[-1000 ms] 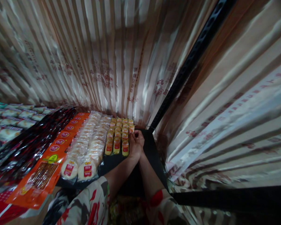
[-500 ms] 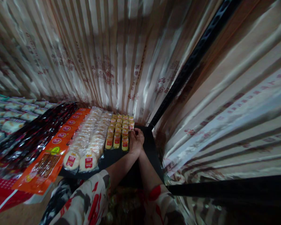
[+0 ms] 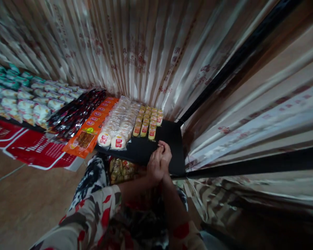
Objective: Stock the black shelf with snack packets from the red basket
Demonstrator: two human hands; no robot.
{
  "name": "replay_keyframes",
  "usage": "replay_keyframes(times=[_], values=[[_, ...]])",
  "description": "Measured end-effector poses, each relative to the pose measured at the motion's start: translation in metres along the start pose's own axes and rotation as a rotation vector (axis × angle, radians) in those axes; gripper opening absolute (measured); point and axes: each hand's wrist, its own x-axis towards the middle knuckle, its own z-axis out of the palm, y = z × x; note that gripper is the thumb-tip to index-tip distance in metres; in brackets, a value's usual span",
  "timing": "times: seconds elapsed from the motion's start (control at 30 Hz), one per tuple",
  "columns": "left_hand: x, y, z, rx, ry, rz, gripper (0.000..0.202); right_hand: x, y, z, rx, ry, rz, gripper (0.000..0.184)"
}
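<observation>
My left hand (image 3: 154,166) and my right hand (image 3: 166,155) lie against each other above the front of the black shelf board (image 3: 173,139). Their fingers are mostly stretched out, and no item shows in them; the space between the palms is hidden. Just beyond my fingertips stand rows of small yellow-wrapped snacks (image 3: 144,129) with red labels. Left of those are two rows of round white crackers (image 3: 119,141) in clear wrappers. An orange snack packet (image 3: 80,140) lies farther left.
Dark shiny packets (image 3: 75,111), white packets (image 3: 41,109) and green packets (image 3: 11,78) fill the left side. A red printed banner (image 3: 36,147) hangs from the front edge. A black metal post (image 3: 224,66) and pleated printed curtains (image 3: 156,52) enclose the corner. More wrapped goods (image 3: 122,170) sit below.
My hands have drawn back from the right side of the yellow snacks toward me and now lie together. The view has shifted, showing more of the left-hand goods and the floor.
</observation>
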Motion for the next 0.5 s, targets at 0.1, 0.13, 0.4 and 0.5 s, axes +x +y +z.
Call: replay_keyframes(times=[0.1, 0.13, 0.4, 0.5], values=[[-0.042, -0.018, -0.018, -0.010, -0.013, 0.162, 0.048, -0.047, -0.012, -0.004, 0.027, -0.014, -0.036, 0.031], [-0.055, -0.025, -0.024, -0.007, -0.020, 0.170, 0.049, -0.063, -0.015, -0.005, 0.029, -0.037, -0.063, 0.030], [-0.113, -0.092, -0.069, -0.016, 0.052, -0.062, 0.038, -0.134, -0.006, 0.024, -0.112, -0.503, -0.114, 0.031], [-0.102, -0.123, -0.080, 0.210, 0.050, -0.275, 0.034, -0.135, 0.007, 0.042, -0.320, -0.620, -0.040, 0.036]])
